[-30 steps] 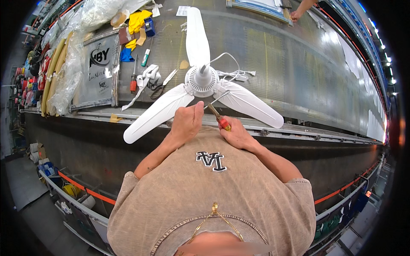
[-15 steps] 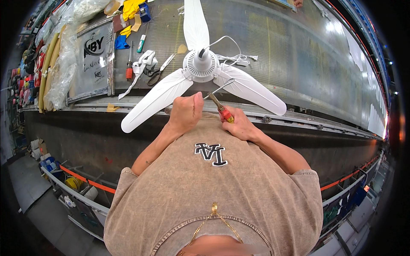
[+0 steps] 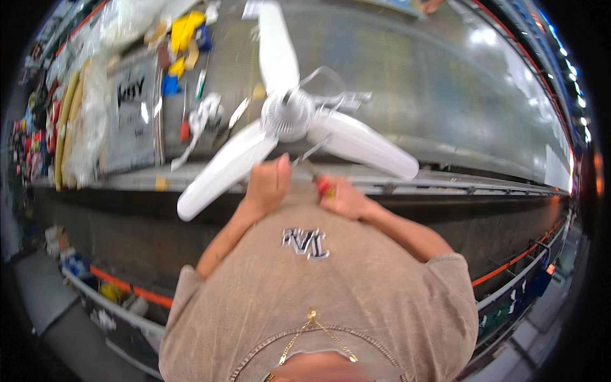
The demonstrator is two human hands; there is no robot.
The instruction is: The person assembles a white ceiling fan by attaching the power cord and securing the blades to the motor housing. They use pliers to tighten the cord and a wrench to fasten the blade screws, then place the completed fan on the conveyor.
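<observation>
A white three-bladed fan (image 3: 275,121) lies on the worktable in front of me, its round ribbed hub in the middle. My left hand (image 3: 267,183) is closed in a fist, thumb up, just below the near-left blade. A thin bent metal hook (image 3: 316,148) runs from beside this fist up over the near-right blade; its lower end is hidden, apparently in the fingers. Wrapped round a red-and-yellow handle, my right hand (image 3: 349,200) holds what look like pliers (image 3: 326,187). Their worn metal head points up-left toward the hook. Blur hides whether they touch.
Left of the fan lie a red-handled screwdriver (image 3: 184,129), crumpled white strapping (image 3: 205,114), a green-and-white marker (image 3: 200,84) and a framed panel (image 3: 132,121). A white cord (image 3: 347,100) lies behind the hub. A metal rail (image 3: 219,176) edges the table. Another person's hand (image 3: 433,5) shows at the far edge.
The whole view has shifted and blurred, so the fan sits lower and slightly left. Both hands keep their grips and look lower in the picture.
</observation>
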